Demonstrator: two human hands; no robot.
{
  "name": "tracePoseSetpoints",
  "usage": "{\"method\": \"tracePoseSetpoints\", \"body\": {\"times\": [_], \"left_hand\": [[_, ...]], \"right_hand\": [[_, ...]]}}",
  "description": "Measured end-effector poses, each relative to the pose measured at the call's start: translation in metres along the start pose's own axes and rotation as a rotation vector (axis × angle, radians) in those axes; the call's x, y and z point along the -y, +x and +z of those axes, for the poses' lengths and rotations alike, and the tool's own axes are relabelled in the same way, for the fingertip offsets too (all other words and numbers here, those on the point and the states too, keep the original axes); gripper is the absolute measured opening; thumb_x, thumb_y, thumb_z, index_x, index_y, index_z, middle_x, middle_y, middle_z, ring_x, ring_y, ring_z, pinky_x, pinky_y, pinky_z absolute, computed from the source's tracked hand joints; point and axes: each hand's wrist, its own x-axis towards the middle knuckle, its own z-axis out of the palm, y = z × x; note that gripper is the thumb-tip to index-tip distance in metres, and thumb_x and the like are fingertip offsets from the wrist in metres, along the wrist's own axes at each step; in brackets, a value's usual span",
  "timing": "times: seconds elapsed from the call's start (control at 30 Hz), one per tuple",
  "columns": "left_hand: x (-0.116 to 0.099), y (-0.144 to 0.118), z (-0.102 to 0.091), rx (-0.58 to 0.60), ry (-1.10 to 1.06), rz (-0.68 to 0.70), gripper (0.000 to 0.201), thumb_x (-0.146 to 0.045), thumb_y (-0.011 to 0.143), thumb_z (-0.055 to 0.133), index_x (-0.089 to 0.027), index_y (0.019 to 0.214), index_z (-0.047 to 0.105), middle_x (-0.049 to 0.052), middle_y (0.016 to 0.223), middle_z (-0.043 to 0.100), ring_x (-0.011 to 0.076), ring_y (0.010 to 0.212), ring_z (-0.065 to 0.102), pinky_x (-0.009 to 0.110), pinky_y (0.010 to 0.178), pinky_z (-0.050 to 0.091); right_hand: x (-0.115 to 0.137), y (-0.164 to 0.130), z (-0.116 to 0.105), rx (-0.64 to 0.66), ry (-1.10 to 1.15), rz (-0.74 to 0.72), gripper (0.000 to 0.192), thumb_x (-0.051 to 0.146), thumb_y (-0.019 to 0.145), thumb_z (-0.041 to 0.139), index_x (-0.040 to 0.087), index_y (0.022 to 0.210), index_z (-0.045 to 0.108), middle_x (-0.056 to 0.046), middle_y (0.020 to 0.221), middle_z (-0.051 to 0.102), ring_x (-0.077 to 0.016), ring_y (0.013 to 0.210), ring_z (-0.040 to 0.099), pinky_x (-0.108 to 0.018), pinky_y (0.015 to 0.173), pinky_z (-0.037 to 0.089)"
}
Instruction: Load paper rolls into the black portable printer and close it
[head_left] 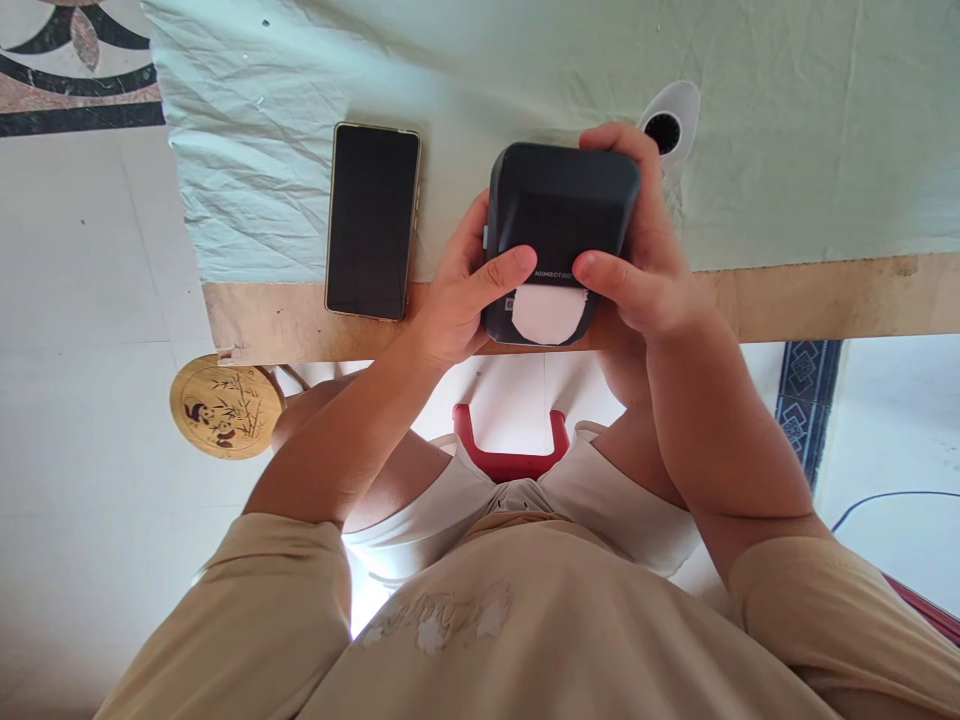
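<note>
Printer: dark blue label printer (pixel 559 225) held up at the near edge of the table (pixel 825 295), over the bare wooden strip, gripped from both sides.
Label: white rounded label (pixel 547 312) sticks out of the slot on the near face, just under the brand lettering; it hangs free, touched by neither thumb.
Left hand: left hand (pixel 450 310) closed round the printer's left side, thumb laid across the front just beside the slot.
Right hand: right hand (pixel 645 260) closed round the right side and far corner, thumb pressing the front opposite the left thumb.
Doing it well: as I judge it, the two-sided grip should stay even and the thumbs clear of the slot, so the label is not creased or smeared; holding the body level would keep the label from bending.
Phone: phone (pixel 373 220) lies flat with a dark screen, near the printer on the left, apart from it.
Cloth: pale green cloth (pixel 262 150) covers the table beyond the wooden strip.
White device: small white device (pixel 670 120) lies just behind the right hand; what it is I cannot tell.
</note>
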Motion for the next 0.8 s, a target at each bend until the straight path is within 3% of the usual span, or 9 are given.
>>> {"method": "tracePoseSetpoints", "body": {"times": [0.3, 0.53, 0.8], "left_hand": [[-0.0013, -0.0011, 0.0036, -0.040, 0.040, -0.010, 0.032, -0.039, 0.073, 0.056, -0.026, 0.102, 0.052, -0.001, 0.094, 0.060, 0.0194, 0.106, 0.057, 0.027, 0.071, 0.051], [-0.0010, -0.0007, 0.0021, -0.005, 0.005, 0.000, 0.028, -0.035, 0.075, 0.056, -0.026, 0.101, 0.052, 0.000, 0.095, 0.059, 0.0191, 0.110, 0.054, 0.025, 0.070, 0.050], [-0.0005, -0.0004, 0.0023, -0.026, 0.027, 0.000, 0.031, -0.036, 0.072, 0.058, -0.027, 0.101, 0.052, -0.001, 0.092, 0.060, 0.0194, 0.105, 0.057, 0.025, 0.068, 0.051]], "right_hand": [[-0.0012, 0.0002, -0.0017, 0.014, -0.011, 0.006, 0.065, 0.046, 0.058, 0.066, 0.037, 0.115, 0.036, 0.000, 0.109, 0.049, -0.0207, 0.090, 0.052, -0.039, 0.078, 0.048], [-0.0018, 0.0007, -0.0017, 0.029, 0.030, -0.018, 0.063, 0.040, 0.060, 0.066, 0.035, 0.115, 0.037, -0.001, 0.107, 0.047, -0.0184, 0.084, 0.052, -0.036, 0.073, 0.049], [-0.0026, 0.0002, -0.0029, 0.012, -0.030, -0.031, 0.065, 0.043, 0.059, 0.067, 0.035, 0.116, 0.037, -0.002, 0.112, 0.045, -0.0208, 0.092, 0.052, -0.039, 0.079, 0.049]]}}
